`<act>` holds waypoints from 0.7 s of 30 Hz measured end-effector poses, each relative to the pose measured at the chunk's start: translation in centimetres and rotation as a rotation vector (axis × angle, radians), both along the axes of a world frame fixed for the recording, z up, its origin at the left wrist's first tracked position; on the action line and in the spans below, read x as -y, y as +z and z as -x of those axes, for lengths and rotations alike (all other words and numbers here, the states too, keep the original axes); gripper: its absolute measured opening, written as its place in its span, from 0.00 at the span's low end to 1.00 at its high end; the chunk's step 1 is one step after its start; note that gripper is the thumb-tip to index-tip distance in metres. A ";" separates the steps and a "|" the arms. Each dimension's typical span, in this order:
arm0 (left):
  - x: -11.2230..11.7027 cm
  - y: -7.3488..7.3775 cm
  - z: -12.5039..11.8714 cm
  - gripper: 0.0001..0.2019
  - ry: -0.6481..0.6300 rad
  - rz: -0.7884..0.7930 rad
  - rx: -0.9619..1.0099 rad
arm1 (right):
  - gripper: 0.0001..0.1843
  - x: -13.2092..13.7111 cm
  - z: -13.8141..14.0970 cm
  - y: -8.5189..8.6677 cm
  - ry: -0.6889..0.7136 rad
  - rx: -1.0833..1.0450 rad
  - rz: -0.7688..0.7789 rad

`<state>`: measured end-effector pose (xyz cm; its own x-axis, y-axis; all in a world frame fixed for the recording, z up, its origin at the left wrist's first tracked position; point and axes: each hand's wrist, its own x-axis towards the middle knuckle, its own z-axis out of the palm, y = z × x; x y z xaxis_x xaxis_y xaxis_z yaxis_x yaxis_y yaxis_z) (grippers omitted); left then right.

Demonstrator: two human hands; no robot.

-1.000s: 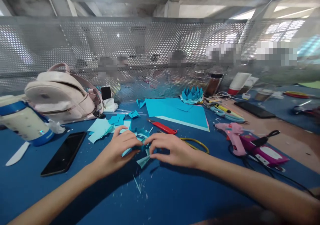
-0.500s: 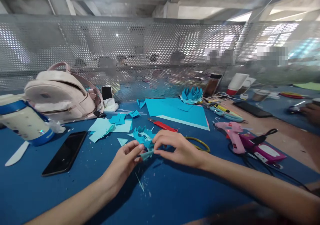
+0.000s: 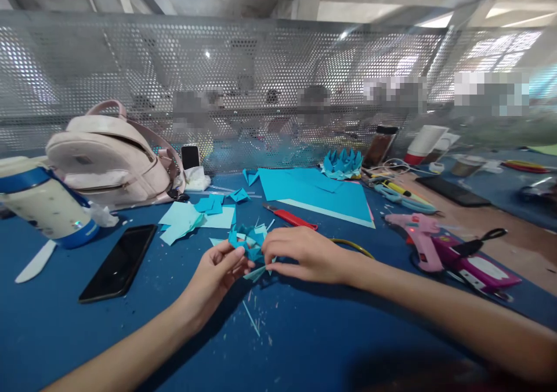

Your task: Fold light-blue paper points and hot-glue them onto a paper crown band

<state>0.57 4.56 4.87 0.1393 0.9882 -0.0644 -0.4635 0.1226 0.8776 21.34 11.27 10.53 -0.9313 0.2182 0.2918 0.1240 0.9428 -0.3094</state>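
Both my hands meet over a small folded blue paper piece (image 3: 250,242) on the blue table (image 3: 304,334). My left hand (image 3: 216,271) pinches its near edge with thumb and fingers closed. From the right, my right hand (image 3: 300,254) grips the same piece, fingers curled round it. A light blue paper tip (image 3: 256,273) pokes out below the two hands. Paper shreds lie on the table just in front of them.
A black phone (image 3: 118,262), a white-and-blue bottle (image 3: 41,202) and a pink backpack (image 3: 111,160) lie left. Cut paper squares (image 3: 191,218), a red knife (image 3: 293,218), a blue sheet (image 3: 317,192), a finished paper flower (image 3: 342,164) and a pink glue gun (image 3: 418,232) surround the hands. Perforated metal screen behind.
My left hand pulled back from over the paper piece to its near side, still pinching it. My right hand stayed on it. The view shifted slightly.
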 end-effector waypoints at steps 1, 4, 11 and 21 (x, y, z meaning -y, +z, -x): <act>0.1 0.0 0.1 0.13 0.016 0.001 -0.015 | 0.08 0.0 0.1 0.2 0.007 -0.001 -0.002; 0.5 0.3 0.3 0.10 0.065 -0.030 -0.119 | 0.06 -0.2 0.2 1.6 -0.006 -0.032 0.113; 0.8 0.5 0.1 0.09 0.161 -0.079 -0.352 | 0.04 -1.3 0.1 5.0 -0.239 0.019 0.255; 0.8 0.2 -0.1 0.11 0.183 -0.045 -0.376 | 0.03 -0.8 0.3 3.8 -0.332 0.064 0.059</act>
<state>0.67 3.80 5.06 -0.0642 0.9974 -0.0333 -0.1209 0.0253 0.9923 21.06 12.07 14.30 -0.8227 0.5270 0.2132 0.4417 0.8286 -0.3440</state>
